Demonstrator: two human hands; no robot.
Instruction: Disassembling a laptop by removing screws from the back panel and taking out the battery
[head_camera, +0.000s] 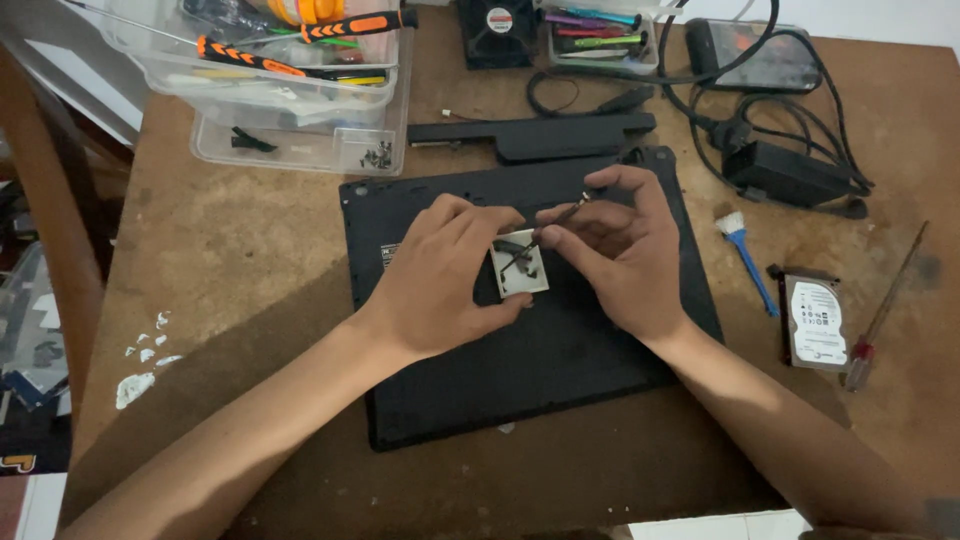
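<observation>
A black laptop (560, 360) lies bottom-up in the middle of the brown table (250, 250). My left hand (445, 280) rests on it and pinches a small white square part (522, 268) with dark wires on it. My right hand (620, 250) holds a thin dark tool (560, 216) between thumb and fingers, its tip on the wires of the white part. Both hands meet over the laptop's upper middle.
A black laptop battery (535, 134) lies behind the laptop. Clear plastic boxes (300, 145) with orange-handled screwdrivers and screws stand at the back left. A power adapter with cables (790, 170), a blue brush (745, 255), a hard drive (815, 322) and a red-handled screwdriver (885, 310) lie at the right.
</observation>
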